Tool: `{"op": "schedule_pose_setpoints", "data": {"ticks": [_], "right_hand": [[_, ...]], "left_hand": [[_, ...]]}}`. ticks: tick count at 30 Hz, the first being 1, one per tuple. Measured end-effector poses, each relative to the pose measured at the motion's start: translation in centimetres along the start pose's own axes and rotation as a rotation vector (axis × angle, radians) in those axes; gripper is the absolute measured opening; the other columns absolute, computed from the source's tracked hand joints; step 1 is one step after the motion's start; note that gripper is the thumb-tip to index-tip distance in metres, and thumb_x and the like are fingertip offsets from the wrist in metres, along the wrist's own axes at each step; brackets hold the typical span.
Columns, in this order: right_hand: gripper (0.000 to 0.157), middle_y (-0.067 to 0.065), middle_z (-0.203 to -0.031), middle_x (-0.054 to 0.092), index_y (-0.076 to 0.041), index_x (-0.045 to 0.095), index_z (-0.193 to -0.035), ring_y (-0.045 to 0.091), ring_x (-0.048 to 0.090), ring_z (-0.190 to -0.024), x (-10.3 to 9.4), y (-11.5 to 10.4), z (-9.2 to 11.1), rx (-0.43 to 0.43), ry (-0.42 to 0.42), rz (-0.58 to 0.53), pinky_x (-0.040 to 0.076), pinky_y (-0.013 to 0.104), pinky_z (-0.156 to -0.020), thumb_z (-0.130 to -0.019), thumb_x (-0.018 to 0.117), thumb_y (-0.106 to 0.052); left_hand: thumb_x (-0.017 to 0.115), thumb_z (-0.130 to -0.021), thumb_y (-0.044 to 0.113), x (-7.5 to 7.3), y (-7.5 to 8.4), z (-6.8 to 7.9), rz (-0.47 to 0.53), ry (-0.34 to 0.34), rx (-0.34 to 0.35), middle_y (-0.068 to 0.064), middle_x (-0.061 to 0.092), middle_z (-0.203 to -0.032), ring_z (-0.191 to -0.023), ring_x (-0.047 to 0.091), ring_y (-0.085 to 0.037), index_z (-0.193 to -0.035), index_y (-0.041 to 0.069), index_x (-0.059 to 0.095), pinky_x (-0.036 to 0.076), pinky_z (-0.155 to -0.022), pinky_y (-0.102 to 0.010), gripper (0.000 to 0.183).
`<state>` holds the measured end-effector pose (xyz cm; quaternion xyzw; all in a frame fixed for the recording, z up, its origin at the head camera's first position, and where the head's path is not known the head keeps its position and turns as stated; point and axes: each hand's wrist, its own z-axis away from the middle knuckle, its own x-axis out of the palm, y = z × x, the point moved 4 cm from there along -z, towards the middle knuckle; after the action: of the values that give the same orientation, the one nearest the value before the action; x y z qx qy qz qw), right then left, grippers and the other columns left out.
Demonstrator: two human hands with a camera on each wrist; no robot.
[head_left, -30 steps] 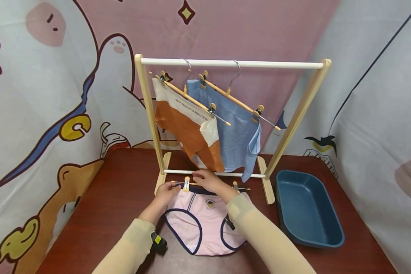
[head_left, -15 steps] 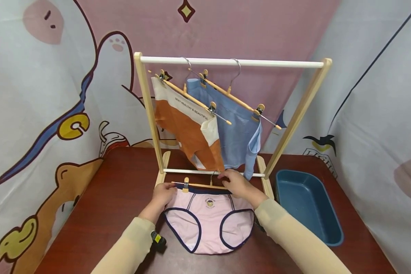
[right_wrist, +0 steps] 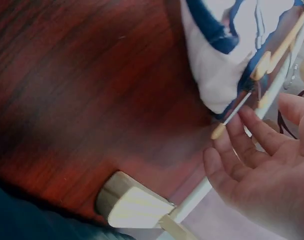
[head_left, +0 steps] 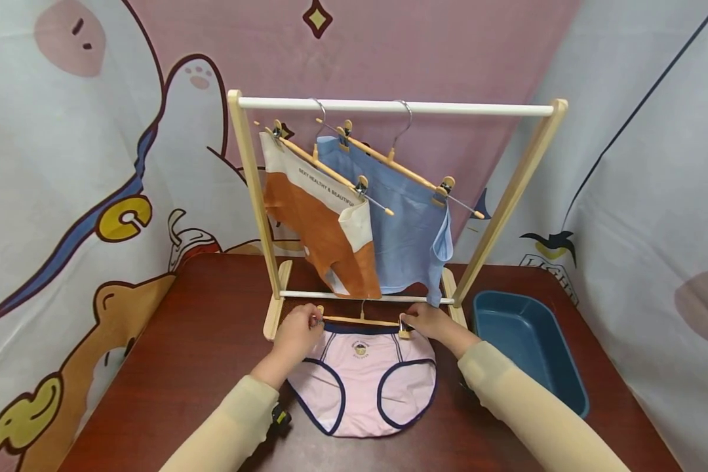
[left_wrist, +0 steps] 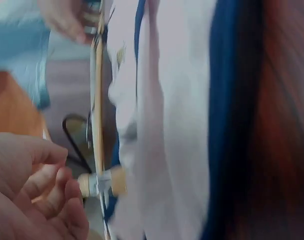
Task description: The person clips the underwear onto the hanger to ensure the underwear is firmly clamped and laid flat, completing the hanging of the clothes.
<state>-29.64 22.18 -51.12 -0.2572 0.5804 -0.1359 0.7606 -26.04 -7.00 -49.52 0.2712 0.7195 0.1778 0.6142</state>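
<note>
Pink underpants with navy trim lie on the table, their waistband along a wooden clip hanger. My left hand is at the hanger's left clip and hides most of it. In the left wrist view, its loosely bent fingers are close beside that clip; the thumb stands apart from it. My right hand is at the right clip. In the right wrist view its relaxed fingers lie at the hanger's metal end, with the thumb away from the clip.
Behind stands a wooden rack with a white rail. Orange-and-white underpants and blue underpants hang there on clip hangers. A blue basin stands at the right of the dark red table.
My right hand has moved right along the hanger to its right clip. My left hand has shifted slightly right, from the hanger's end onto the left clip. The pink underpants have stayed in place.
</note>
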Motion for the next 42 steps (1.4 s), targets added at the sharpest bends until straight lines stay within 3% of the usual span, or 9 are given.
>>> {"op": "schedule_pose_setpoints", "data": {"ticks": [3,10,16,21,28,31,34,38,42], "right_hand": [[0.039,0.003,-0.076,0.064,-0.005,0.067,-0.088,0.018,0.058,-0.069,0.2,0.3,-0.3,-0.013,-0.015,0.0,0.047,0.034,-0.062,-0.092,0.056,-0.043],[0.021,-0.002,-0.065,0.047,-0.001,0.057,-0.081,0.012,0.043,-0.058,-0.1,-0.5,0.3,0.032,-0.009,-0.169,0.036,0.026,-0.053,-0.092,0.058,-0.018],[0.019,0.001,-0.072,0.05,-0.003,0.055,-0.087,0.017,0.047,-0.067,0.4,0.1,-0.2,0.013,0.002,-0.187,0.038,0.028,-0.06,-0.093,0.059,-0.021],[0.024,-0.001,-0.076,0.057,-0.013,0.057,-0.085,0.015,0.051,-0.069,1.6,3.4,-2.7,-0.164,0.05,-0.229,0.04,0.028,-0.06,-0.089,0.064,-0.036],[0.026,0.013,-0.083,0.059,0.004,0.05,-0.097,0.019,0.056,-0.072,-0.5,-0.7,0.0,0.02,0.03,-0.26,0.043,0.025,-0.063,-0.086,0.067,-0.012],[0.031,0.015,-0.088,0.063,0.005,0.054,-0.105,0.02,0.06,-0.076,0.0,0.5,-0.9,-0.051,0.012,-0.334,0.047,0.026,-0.066,-0.085,0.069,-0.014],[0.038,0.011,-0.089,0.067,0.004,0.061,-0.11,0.019,0.064,-0.078,2.2,5.2,-4.5,-0.15,-0.028,-0.441,0.051,0.028,-0.067,-0.085,0.07,-0.023],[0.038,0.001,-0.085,0.069,-0.003,0.067,-0.106,0.012,0.065,-0.077,5.9,12.6,-10.4,-0.161,-0.035,-0.501,0.052,0.025,-0.066,-0.082,0.074,-0.032],[0.035,0.003,-0.088,0.067,-0.002,0.064,-0.108,0.015,0.064,-0.079,7.0,14.6,-11.9,-0.124,-0.013,-0.506,0.054,0.028,-0.069,-0.083,0.073,-0.025]], "left_hand": [[0.068,-0.08,0.015,1.6,2.2,0.4,-0.058,-0.052,0.117,0.004,0.059,-0.077,-0.068,0.055,-0.011,-0.086,0.017,0.069,0.043,-0.059,-0.028,0.006],[0.062,-0.083,0.016,6.2,6.0,1.4,-0.204,-0.171,0.329,0.001,0.067,-0.096,-0.093,0.063,-0.02,-0.096,0.018,0.073,0.051,-0.074,-0.034,0.017],[0.062,-0.086,0.017,8.7,8.1,1.6,-0.303,-0.118,0.443,0.002,0.067,-0.088,-0.083,0.062,-0.02,-0.084,0.016,0.071,0.051,-0.067,-0.034,0.01],[0.062,-0.087,0.018,10.0,8.9,1.1,-0.359,-0.069,0.414,0.0,0.066,-0.082,-0.077,0.062,-0.021,-0.082,0.015,0.071,0.05,-0.063,-0.033,0.01],[0.066,-0.077,0.004,10.2,9.3,0.2,-0.461,-0.032,0.341,-0.002,0.059,-0.072,-0.068,0.06,-0.021,-0.072,0.014,0.068,0.048,-0.054,-0.035,0.011],[0.066,-0.077,0.002,10.3,9.5,0.0,-0.492,-0.06,0.324,-0.003,0.058,-0.072,-0.067,0.06,-0.02,-0.074,0.013,0.068,0.05,-0.055,-0.035,0.011],[0.068,-0.076,0.004,10.6,9.6,-0.3,-0.516,-0.084,0.308,-0.002,0.058,-0.073,-0.068,0.06,-0.02,-0.075,0.013,0.07,0.05,-0.055,-0.034,0.009],[0.072,-0.078,0.016,10.9,9.7,-0.6,-0.515,-0.1,0.279,-0.002,0.059,-0.078,-0.072,0.062,-0.02,-0.08,0.014,0.071,0.05,-0.058,-0.035,0.003],[0.077,-0.076,0.028,10.8,9.7,-0.8,-0.484,-0.113,0.241,-0.001,0.06,-0.082,-0.078,0.061,-0.021,-0.084,0.015,0.07,0.049,-0.06,-0.036,0.017]]}}
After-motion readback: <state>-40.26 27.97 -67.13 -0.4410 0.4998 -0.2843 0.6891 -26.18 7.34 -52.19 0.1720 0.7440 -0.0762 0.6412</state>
